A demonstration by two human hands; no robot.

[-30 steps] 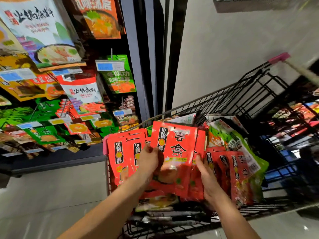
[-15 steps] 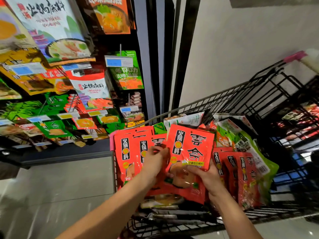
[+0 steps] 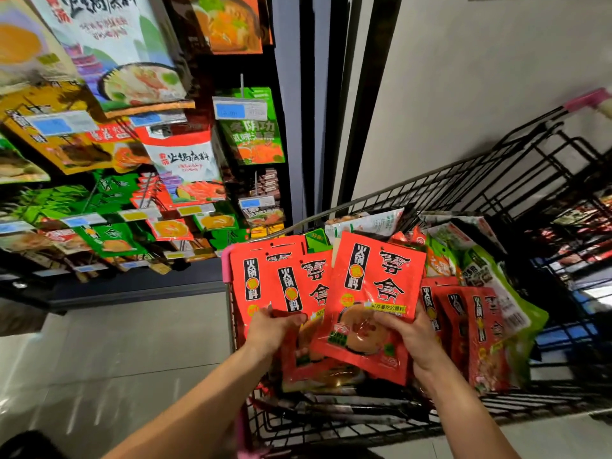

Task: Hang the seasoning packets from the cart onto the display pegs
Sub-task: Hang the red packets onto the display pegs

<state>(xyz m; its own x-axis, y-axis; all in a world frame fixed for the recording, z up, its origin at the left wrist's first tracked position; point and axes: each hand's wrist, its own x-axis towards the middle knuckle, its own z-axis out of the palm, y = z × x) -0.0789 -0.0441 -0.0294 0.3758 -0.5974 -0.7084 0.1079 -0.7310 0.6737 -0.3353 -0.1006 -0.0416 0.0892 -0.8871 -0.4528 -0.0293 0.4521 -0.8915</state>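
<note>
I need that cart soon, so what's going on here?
A person is restocking. Both hands are over the cart. The left hand grips a fan of red packets, and the right hand pinches the front packet. More packets are piled in the cart. Neither handful is on a peg yet. The hung packets are off to the left.

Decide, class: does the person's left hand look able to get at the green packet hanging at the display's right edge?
Probably, but not empty: open space lies between the left hand and the green packet, yet that hand grips red packets above the cart.
</note>
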